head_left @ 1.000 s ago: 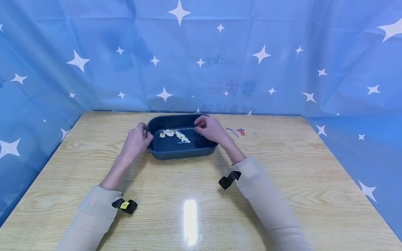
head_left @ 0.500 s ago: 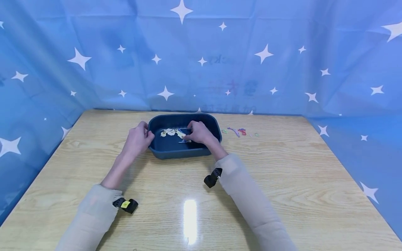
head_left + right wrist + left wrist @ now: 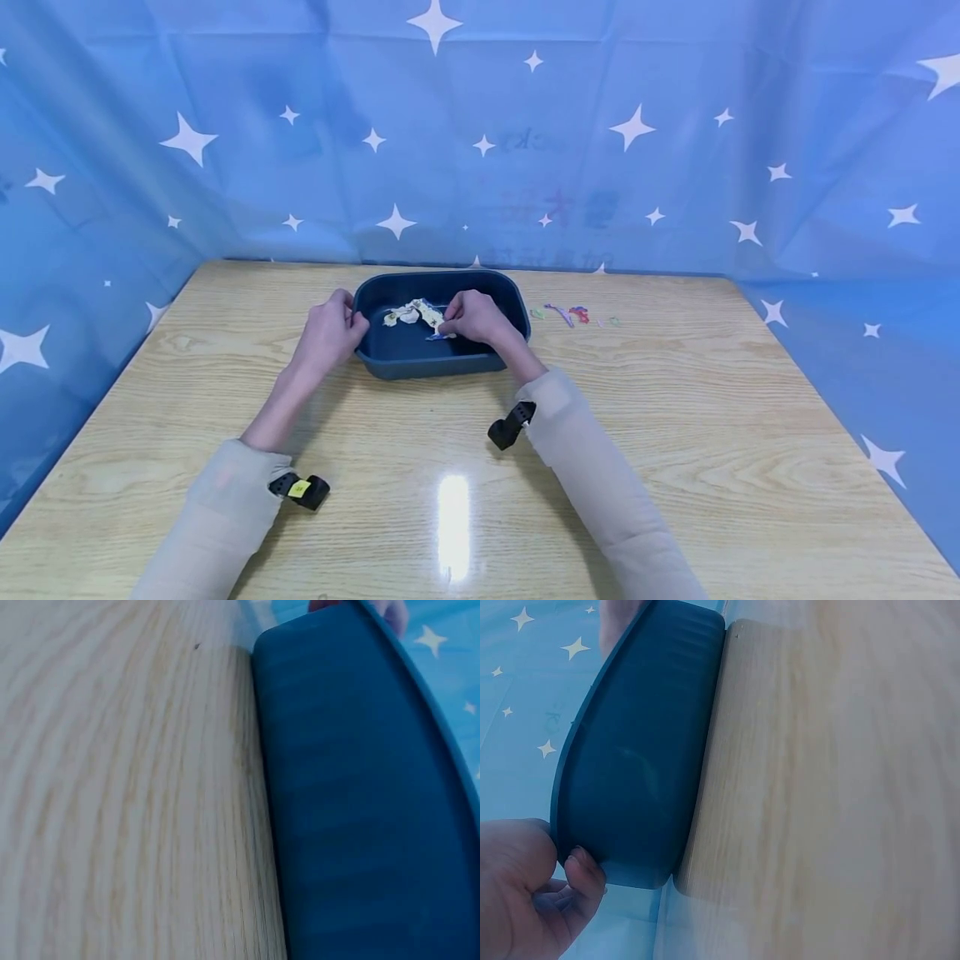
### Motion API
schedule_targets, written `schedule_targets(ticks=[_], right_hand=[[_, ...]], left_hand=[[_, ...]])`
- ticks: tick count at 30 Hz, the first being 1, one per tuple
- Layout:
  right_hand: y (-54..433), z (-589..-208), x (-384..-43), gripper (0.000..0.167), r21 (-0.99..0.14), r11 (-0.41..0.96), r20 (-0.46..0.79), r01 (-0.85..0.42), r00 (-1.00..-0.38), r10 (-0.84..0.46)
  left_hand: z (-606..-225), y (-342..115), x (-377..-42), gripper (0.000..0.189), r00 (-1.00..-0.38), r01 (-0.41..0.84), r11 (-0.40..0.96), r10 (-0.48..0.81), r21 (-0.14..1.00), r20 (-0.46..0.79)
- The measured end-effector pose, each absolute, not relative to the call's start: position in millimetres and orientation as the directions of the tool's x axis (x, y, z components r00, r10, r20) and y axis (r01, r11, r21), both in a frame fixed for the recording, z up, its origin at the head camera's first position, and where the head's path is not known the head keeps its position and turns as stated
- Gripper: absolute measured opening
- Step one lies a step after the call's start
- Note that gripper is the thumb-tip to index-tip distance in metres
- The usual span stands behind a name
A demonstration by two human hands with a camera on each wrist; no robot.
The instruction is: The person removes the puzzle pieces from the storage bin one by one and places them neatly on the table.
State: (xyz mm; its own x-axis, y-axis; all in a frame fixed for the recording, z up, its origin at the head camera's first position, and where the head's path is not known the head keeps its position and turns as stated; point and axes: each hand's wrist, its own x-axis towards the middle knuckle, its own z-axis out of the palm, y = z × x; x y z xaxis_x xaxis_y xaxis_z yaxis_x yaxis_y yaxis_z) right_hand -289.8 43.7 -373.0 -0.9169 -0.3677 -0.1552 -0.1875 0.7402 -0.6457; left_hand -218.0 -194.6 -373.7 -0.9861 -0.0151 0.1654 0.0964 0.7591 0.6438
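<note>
A dark blue basin [image 3: 420, 368] stands near the table's back edge. My left hand [image 3: 326, 335] grips its left end, thumb and fingers on either side of the rim; the left wrist view shows this hand [image 3: 525, 892] at the rim too. Inside the basin lie pale, flat, patterned pieces [image 3: 426, 311] with blue parts, too small to name. Reaching over the front wall, my right hand [image 3: 480, 318] pinches the right edge of these patterned pieces with thumb and fingertips. In the right wrist view the basin's outer wall [image 3: 367, 795] hides that hand's fingers.
Several small coloured bits lie on the wooden table [image 3: 675, 400] right of the basin, among them a purple strip [image 3: 559, 314], a red piece [image 3: 580, 314] and a green one [image 3: 537, 314]. A blue star-patterned cloth [image 3: 480, 100] hangs behind the table.
My right hand has moved left from the basin's right end down to the patterned pieces. Those pieces have shifted a little and show more of their pale face. My left hand has stayed put.
</note>
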Motion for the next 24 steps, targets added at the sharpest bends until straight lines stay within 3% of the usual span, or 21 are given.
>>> schedule_targets(ticks=[12,24], right_hand=[[58,-364,-280,0.015,-0.885,0.403,0.045,-0.233,-0.904,-0.424],[94,-344,-270,0.012,-0.94,0.248,0.132,-0.233,-0.921,-0.366]], left_hand=[[-374,-194,-216,0.027,-0.989,0.077,0.759,-0.024,0.647,0.146],[-373,-194,-216,0.024,-0.989,0.083,0.756,-0.019,0.65,0.149]])
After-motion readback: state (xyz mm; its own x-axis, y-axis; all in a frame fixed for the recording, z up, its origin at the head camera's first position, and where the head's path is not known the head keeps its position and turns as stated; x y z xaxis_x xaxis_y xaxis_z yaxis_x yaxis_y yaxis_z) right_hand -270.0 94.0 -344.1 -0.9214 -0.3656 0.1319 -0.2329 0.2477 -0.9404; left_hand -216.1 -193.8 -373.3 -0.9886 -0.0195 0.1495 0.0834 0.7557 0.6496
